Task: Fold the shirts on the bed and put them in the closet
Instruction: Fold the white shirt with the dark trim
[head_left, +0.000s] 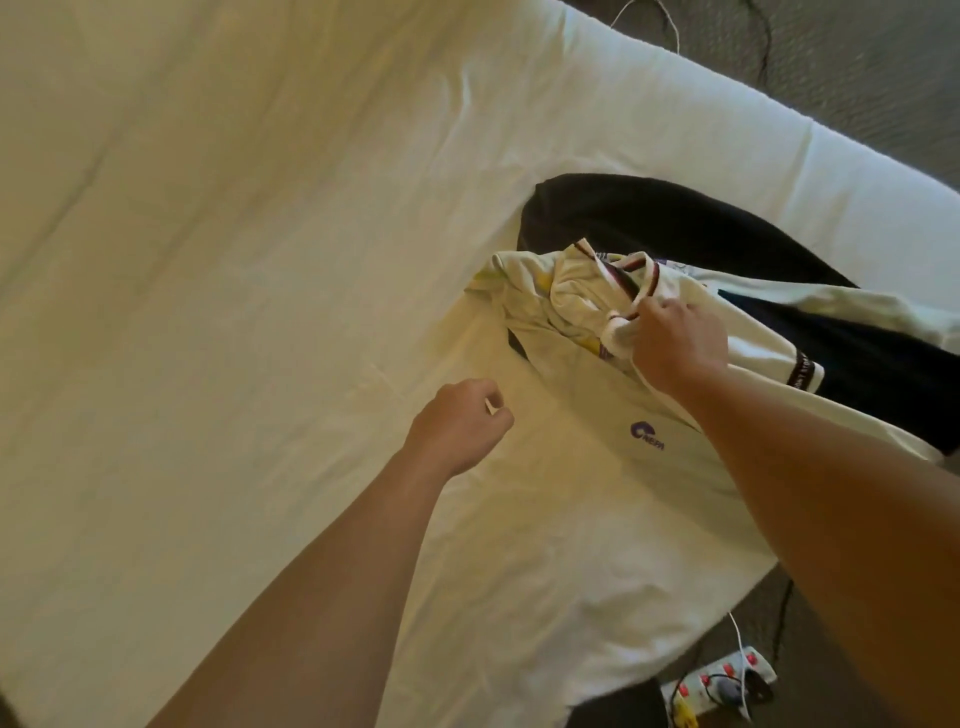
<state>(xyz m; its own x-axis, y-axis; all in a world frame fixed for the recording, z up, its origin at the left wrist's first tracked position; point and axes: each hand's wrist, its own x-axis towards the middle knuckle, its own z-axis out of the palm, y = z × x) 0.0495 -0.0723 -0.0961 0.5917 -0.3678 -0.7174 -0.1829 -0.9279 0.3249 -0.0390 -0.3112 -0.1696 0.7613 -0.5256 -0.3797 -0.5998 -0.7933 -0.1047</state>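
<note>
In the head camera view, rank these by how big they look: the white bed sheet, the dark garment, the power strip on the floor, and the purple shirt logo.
1. White bed sheet
2. Dark garment, partly covered by shirts
3. Power strip
4. Purple shirt logo

A: Bed sheet (260, 260) colour?
B: Plain cream-white is seen, no pattern, yellower in the shaded part.
A: Shirts?
B: Three are counted. The white shirt (587, 499) is marked with a small purple logo on the chest. The crumpled shirt (576, 296) is shown white with dark maroon trim at the collar and yellow and purple print patches. The black shirt (675, 223) is plain, no pattern visible.
A: Sleeve band?
B: A dark cuff band (802, 370) with pale lettering is seen; text not legible.
A: Floor?
B: Grey floor (857, 67), textured. A white power strip (719, 686) with red switches is noted. Cables: white and black.
</note>
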